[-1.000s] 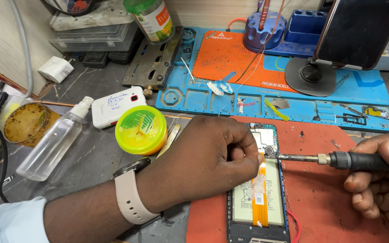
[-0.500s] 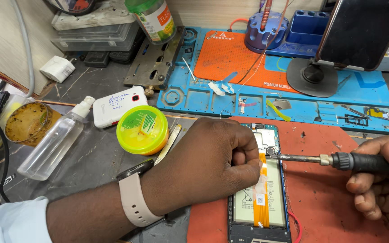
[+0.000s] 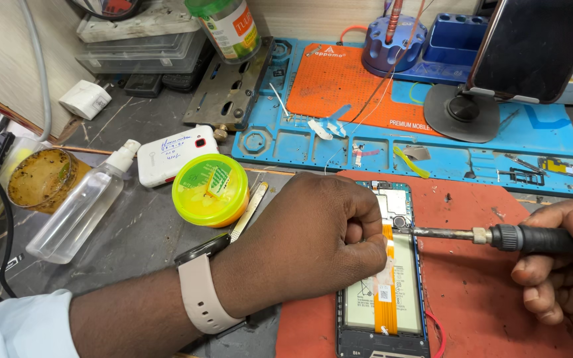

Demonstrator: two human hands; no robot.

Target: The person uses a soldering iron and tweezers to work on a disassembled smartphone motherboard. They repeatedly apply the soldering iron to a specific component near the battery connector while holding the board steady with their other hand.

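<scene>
Fingers of left hand (image 3: 313, 245) curled shut, pinching down on opened phone (image 3: 382, 278) at its orange flex strip (image 3: 386, 265), likely to steady it. Right hand (image 3: 565, 272) fingers wrapped tight round soldering iron (image 3: 499, 235), tip at the phone's top board. Phone flat on red mat (image 3: 492, 285); green tub (image 3: 210, 189) nearby.

view: one head-worn camera, no second view to share with | position: above and just behind the person's forearms | facing: steeply down and forward across the surface (image 3: 134, 232) toward its back wall | range: close, left hand (image 3: 313, 245) and right hand (image 3: 565, 272) fill the lower frame
</scene>
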